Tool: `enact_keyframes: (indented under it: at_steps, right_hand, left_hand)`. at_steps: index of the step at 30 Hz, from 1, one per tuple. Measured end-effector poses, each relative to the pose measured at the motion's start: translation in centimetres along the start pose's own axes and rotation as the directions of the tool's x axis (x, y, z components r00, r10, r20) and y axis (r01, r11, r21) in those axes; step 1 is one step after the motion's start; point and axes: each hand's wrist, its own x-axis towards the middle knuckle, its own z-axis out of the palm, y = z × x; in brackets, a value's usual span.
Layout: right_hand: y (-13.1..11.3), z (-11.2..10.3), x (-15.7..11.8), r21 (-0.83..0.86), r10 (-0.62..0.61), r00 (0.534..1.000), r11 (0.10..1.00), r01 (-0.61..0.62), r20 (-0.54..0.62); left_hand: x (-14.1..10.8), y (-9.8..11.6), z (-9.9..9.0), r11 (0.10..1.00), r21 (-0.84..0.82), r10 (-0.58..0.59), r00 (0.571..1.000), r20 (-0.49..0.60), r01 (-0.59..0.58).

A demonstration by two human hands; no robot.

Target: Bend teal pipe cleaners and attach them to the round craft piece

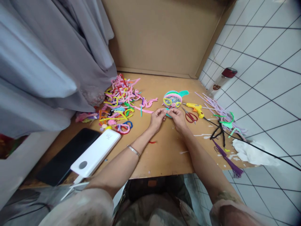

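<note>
Fuzzy turquoise pipe-cleaner piece [167, 113] is pinched between the fingertips of the left hand [158, 120] and right hand [177, 118]. Just beyond sits a round pink-and-green pipe-cleaner form [172, 99], near a yellow plastic glue gun [197, 108].

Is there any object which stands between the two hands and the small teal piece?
Nothing visible: the left hand and the right hand already have their fingers on the teal piece. The red-handled scissors lie beside the right hand, not between.
</note>
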Motion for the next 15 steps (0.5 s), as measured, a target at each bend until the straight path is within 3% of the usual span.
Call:
enact_keyframes:
  at_steps: [7, 11, 15]
  right_hand:
    - [-0.19, 0.3, -0.19, -0.115, -0.021, 1.0, 0.993, 0.02, -0.002]
    - [-0.45, 0.4, -0.38, -0.175, -0.013, 0.998, 0.984, 0.023, 0.057]
    - [-0.22, 0.27, -0.39, -0.305, -0.084, 0.993, 0.947, 0.104, 0.078]
  left_hand:
    - [-0.02, 0.56, -0.13, 0.999, 0.034, 0.039, 0.995, -0.093, -0.036]
    - [0.19, 0.43, -0.3, 0.996, 0.039, 0.087, 0.986, -0.143, -0.083]
    - [0.42, 0.12, -0.46, 0.99, 0.071, 0.131, 0.972, -0.193, -0.12]
